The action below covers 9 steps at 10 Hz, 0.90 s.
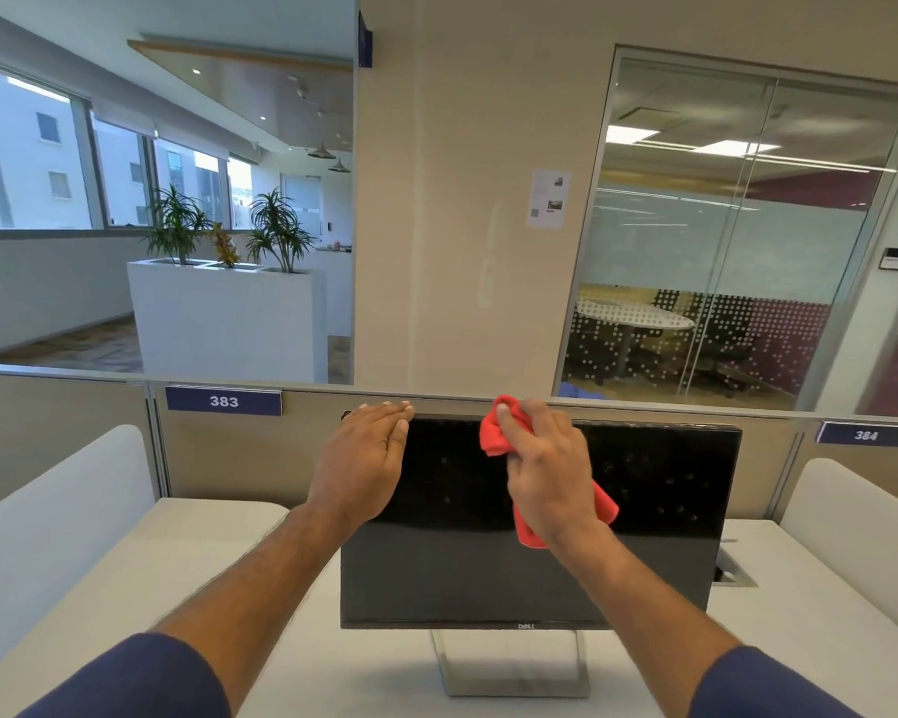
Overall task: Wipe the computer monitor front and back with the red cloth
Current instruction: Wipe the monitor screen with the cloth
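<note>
A black computer monitor [488, 572] on a silver stand [511, 665] faces me from the white desk, its screen dark. My right hand [548, 469] grips a bunched red cloth [499, 432] against the upper middle of the screen, near the top edge; a tail of cloth hangs below my wrist. My left hand [366, 453] lies flat with straight fingers over the monitor's top left corner.
The white desk [188, 562] has white side dividers [58, 510] left and right. A beige partition [239, 458] with blue number plates stands right behind the monitor. A cable port [732, 575] is set in the desk at the right.
</note>
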Each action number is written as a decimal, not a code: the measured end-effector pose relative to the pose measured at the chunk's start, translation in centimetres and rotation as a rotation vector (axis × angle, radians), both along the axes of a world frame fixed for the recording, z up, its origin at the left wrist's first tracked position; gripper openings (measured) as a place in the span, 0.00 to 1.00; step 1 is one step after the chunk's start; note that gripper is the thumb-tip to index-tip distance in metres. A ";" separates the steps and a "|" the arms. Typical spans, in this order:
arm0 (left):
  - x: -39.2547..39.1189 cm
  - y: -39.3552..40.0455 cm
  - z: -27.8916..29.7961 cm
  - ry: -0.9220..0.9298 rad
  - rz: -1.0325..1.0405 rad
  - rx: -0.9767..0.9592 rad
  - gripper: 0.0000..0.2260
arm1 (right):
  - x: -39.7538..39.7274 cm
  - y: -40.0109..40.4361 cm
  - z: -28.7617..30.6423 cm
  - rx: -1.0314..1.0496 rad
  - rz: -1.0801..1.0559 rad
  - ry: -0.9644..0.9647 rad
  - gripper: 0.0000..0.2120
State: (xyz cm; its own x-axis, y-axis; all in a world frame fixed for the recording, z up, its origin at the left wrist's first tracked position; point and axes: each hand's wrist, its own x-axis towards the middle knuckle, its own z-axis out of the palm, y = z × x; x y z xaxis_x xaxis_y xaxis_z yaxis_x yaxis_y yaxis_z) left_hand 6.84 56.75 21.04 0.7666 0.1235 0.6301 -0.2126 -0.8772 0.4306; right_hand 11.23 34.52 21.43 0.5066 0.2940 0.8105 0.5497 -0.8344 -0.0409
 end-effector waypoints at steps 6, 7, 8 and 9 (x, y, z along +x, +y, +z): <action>-0.2 -0.1 0.6 0.012 -0.001 0.056 0.18 | 0.8 -6.8 2.9 -0.006 -0.193 0.226 0.20; -0.1 -0.6 1.1 0.042 0.022 0.058 0.18 | 0.5 -5.7 3.2 -0.010 -0.136 0.257 0.21; 0.2 -1.9 2.2 0.101 0.003 0.134 0.19 | -0.1 -4.2 2.9 -0.029 -0.062 0.255 0.22; 0.9 -4.4 2.8 0.123 -0.080 0.233 0.20 | -0.3 -3.3 2.3 -0.056 -0.014 0.223 0.22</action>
